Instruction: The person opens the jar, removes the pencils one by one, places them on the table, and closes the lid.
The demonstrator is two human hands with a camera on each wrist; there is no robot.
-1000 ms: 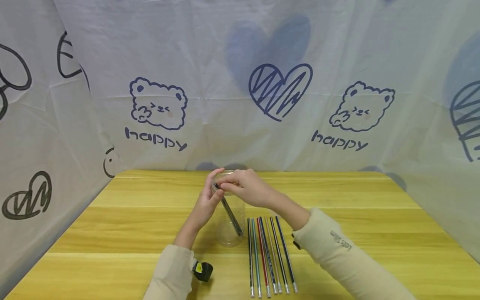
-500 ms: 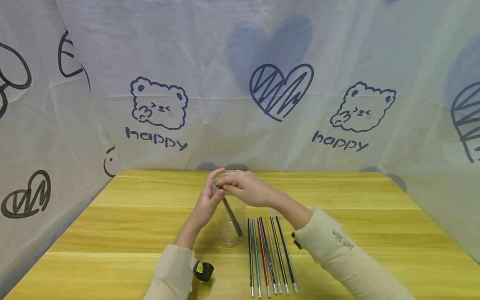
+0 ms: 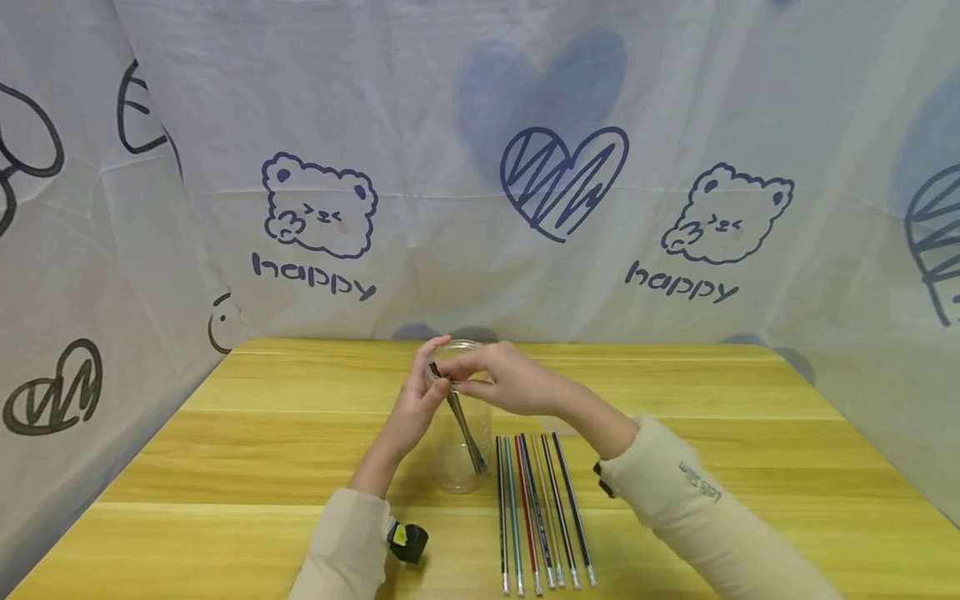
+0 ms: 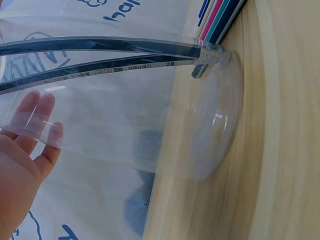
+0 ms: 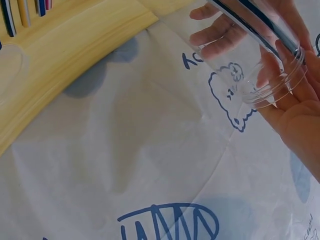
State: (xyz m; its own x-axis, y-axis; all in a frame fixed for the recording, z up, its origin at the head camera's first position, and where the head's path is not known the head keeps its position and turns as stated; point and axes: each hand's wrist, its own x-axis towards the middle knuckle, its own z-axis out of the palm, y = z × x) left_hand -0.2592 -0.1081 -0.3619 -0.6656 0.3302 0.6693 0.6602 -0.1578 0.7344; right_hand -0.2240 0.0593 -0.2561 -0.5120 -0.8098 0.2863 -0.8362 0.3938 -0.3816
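Observation:
A tall clear plastic jar (image 3: 448,454) stands on the wooden table. My left hand (image 3: 416,398) holds it near the rim, fingers curled round the far left side. Inside lean two dark pencils (image 4: 125,46), slanting from the left of the mouth to the lower right; one bears "2B" lettering. My right hand (image 3: 517,379) is over the mouth, its fingers extended at the rim with index and thumb apart. In the right wrist view, its fingers (image 5: 287,92) overlap the rim near the pencil ends, without a visible pinch.
Several pencils (image 3: 536,508) in black, teal, red and blue lie side by side right of the jar, silvery ends toward me. A black wrist device (image 3: 407,543) is at the left cuff. A printed white cloth (image 3: 435,208) hangs behind the table.
My right hand has drawn slightly right, its index and thumb spreading apart. The pencil tops now show at the jar's mouth, and the two pencils stand a little apart. The left hand keeps its place.

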